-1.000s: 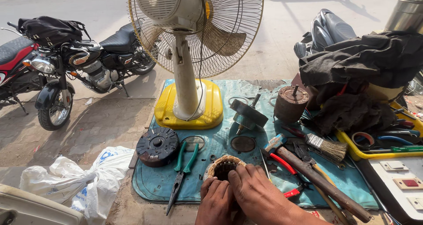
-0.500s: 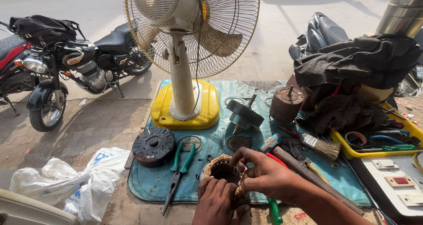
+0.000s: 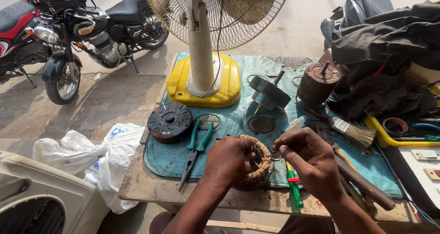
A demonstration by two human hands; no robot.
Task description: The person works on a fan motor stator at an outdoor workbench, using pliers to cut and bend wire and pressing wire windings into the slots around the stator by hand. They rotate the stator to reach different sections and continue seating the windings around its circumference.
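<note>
**Winding damage risk at bench edge**

Motor stator [image 3: 257, 163] sits near the table's [image 3: 151, 188] front edge, left hand [image 3: 228, 160] clasping it. Right hand [image 3: 308, 160] pinches a thin wire end; hard pulling could snap it. Green screwdriver [image 3: 293, 190] overhangs, may roll.

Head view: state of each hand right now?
Left hand: closed, gripping the round copper-wound motor stator.
Right hand: fingertips pinched at the stator's rim; what they pinch is too small to tell.

Sunlit paved street [image 3: 114, 96]; parked motorcycle [image 3: 91, 27]; wooden workbench [image 3: 146, 188]; teal mat [image 3: 229, 124]
</note>
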